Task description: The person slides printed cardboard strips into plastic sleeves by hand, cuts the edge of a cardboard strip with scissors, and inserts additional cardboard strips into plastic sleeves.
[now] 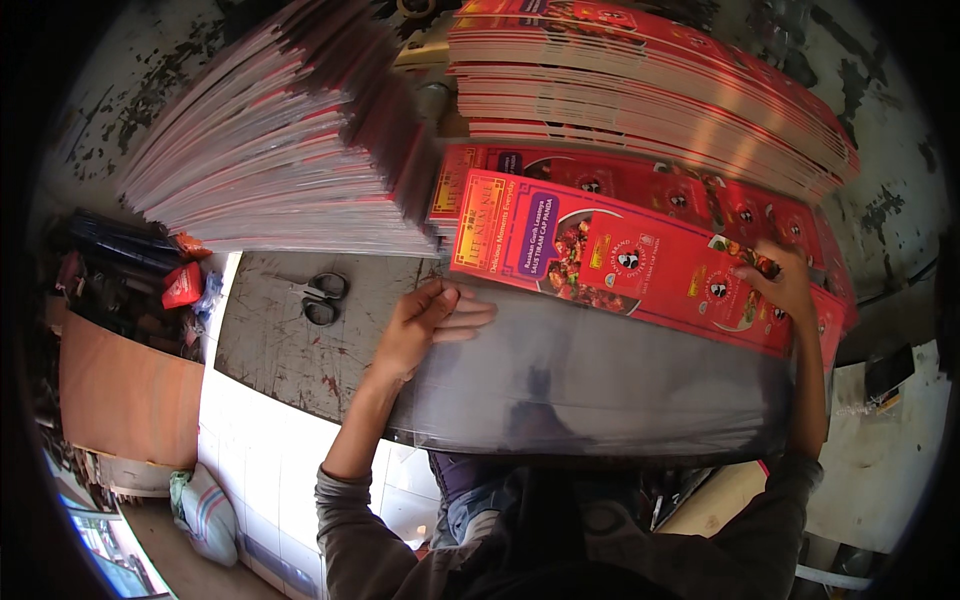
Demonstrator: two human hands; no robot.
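Observation:
A long red printed card sheet (pixel 610 255) lies half inside a clear plastic sleeve (pixel 590 385) on the worktable. My left hand (pixel 425 325) rests on the sleeve's left edge, fingers spread flat just below the sheet's left end. My right hand (pixel 780 285) grips the sheet's right end, fingers curled over its top edge. Under it lies a low stack of the same red sheets (pixel 640 180).
Two tall stacks of flat printed sheets stand behind: one fanned at the left (pixel 280 140), one at the back right (pixel 650 90). Black-handled scissors (pixel 322 297) lie on the worn table (pixel 290 350). Clutter and a sack sit on the floor at the left (pixel 205 510).

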